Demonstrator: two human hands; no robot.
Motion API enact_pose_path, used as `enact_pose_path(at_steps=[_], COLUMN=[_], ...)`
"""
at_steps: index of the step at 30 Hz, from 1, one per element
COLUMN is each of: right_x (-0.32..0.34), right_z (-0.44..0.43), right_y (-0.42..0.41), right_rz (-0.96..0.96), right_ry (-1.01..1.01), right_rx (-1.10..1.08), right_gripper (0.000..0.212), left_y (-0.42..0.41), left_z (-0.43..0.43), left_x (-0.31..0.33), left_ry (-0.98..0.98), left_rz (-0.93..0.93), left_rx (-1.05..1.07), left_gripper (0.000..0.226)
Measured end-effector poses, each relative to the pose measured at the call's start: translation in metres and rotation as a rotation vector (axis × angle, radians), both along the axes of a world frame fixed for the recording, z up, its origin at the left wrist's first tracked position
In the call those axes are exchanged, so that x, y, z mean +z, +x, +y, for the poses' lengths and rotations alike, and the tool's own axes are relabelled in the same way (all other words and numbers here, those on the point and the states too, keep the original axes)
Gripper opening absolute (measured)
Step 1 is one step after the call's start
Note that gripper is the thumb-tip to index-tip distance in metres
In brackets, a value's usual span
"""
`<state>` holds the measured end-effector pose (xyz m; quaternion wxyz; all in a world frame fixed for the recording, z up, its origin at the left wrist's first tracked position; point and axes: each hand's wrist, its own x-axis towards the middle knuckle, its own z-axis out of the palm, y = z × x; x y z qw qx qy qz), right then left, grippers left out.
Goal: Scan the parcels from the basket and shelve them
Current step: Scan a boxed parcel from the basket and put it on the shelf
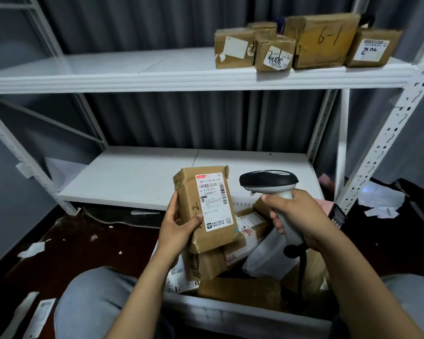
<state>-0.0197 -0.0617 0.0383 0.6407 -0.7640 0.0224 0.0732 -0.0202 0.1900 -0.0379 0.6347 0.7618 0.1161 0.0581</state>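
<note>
The step in hand looks to be the scan itself. The left hand grips one brown parcel upright above the basket, thumb across its front and fingers behind its left edge, so the white label faces the person. The right hand is wrapped round the grip of the scanner, just beside the parcel's right edge. Whether a finger presses the trigger cannot be told. To do this well, the scanner's head probably needs turning toward the label, since it seems to sit alongside the parcel rather than facing it. The left thumb should stay below the barcodes near the label's top, and the parcel should be held steady and flat to the beam. Once it reads, the parcel belongs on a shelf. By count there are two hands, one scanner, one parcel held and one basket. Two shelves show, the upper shelf and the lower shelf. Five boxes sit close together at the right end of the upper shelf. The basket holds at least five more parcels, one a white bag, but they overlap too much for an exact count.
</note>
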Motion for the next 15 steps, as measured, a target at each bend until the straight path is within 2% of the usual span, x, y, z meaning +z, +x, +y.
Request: enact_pose_path(at_steps=[5,8,15], right_x=[0.028,0.049,0.098], right_z=[0.007,0.012,0.02], right_y=[0.011,0.023,0.045], right_rz=[-0.099,-0.181,-0.31], right_ry=[0.034,0.044,0.179], right_rx=[-0.056,-0.093,-0.115], right_gripper=[0.024,0.02,0.013], left_y=[0.009,0.024,0.079], left_z=[-0.007,-0.009,-0.021], left_x=[0.042,0.08,0.173], left_ry=[-0.252,-0.336,-0.414], left_rz=[-0.068,-0.11,-0.138], left_rx=[0.07,0.105,0.023], left_gripper=[0.061,0.042,0.034])
